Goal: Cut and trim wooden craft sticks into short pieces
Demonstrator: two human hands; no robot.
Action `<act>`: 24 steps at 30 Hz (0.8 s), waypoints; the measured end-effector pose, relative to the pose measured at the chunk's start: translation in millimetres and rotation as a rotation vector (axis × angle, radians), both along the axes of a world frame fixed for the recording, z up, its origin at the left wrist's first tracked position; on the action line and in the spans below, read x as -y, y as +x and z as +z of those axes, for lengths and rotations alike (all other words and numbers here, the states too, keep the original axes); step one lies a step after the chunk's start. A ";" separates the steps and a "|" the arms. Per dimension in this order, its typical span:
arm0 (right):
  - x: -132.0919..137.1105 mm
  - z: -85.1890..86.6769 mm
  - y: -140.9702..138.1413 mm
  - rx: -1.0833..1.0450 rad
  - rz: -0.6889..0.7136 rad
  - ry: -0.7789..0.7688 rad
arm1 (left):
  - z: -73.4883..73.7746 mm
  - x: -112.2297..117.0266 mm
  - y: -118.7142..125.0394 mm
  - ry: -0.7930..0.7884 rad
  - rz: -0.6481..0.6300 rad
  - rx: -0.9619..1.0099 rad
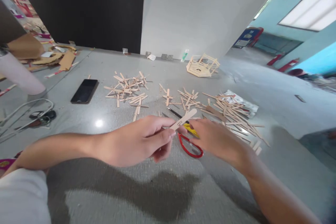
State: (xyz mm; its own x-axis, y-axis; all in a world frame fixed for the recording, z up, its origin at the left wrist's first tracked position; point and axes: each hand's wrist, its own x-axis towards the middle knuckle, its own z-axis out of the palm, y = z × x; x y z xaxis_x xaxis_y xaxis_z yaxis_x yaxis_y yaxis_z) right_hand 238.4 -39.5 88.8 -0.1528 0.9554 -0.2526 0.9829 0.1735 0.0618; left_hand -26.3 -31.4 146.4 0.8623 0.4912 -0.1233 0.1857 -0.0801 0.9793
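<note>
My left hand (147, 141) is closed on a craft stick (183, 119), pinched between thumb and fingers, tilted up to the right. Dark lines are marked on the stick's face. My right hand (217, 140) hovers or rests over a yellow-handled tool (191, 130); its fingertips are mostly hidden, so its grip on the tool is unclear. Just below lies a red loop handle (195, 154), seemingly of scissors, by the right thumb. Behind the held stick a dark, slim tool (174, 112) lies on the floor, partly covered.
Loose craft sticks lie in piles at left (126, 87) and right (233, 112), the latter beside a plastic packet (249, 105). A stick-built frame (202, 66) and a small green-white tube (184, 55) stand near the panel. Left are a phone (84, 91), keys (43, 116) and cardboard (67, 60).
</note>
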 end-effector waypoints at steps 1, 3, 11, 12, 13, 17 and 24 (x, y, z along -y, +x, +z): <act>-5.3 -5.0 -3.4 0.054 -0.017 -0.060 | 0.6 0.0 -0.1 0.000 0.006 -0.002; -14.0 -11.7 -9.1 0.117 -0.048 -0.113 | 1.8 0.0 -0.2 -0.004 0.020 -0.009; -20.1 -10.3 -8.8 0.148 -0.072 -0.136 | 2.0 0.4 -0.1 -0.015 0.067 -0.067; -19.9 -10.8 -8.9 0.148 -0.067 -0.138 | 1.9 0.4 0.0 -0.020 0.074 -0.065; -19.7 -12.0 -9.6 0.148 -0.064 -0.137 | 1.9 0.4 0.0 -0.027 0.077 -0.063; -16.3 -23.3 -16.9 0.148 -0.071 -0.089 | 3.0 0.3 0.4 -0.042 0.073 -0.066; -10.8 -43.8 -26.2 0.058 -0.059 0.022 | 1.8 0.8 0.3 -0.073 0.065 -0.009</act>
State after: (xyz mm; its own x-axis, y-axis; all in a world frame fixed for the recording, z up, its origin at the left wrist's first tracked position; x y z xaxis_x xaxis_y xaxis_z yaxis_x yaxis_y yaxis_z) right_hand 212.2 -28.7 45.0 -0.0822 0.9678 -0.2381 0.9860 0.1137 0.1218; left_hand -26.0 -32.2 148.2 0.8273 0.5358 -0.1685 0.1968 0.0045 0.9804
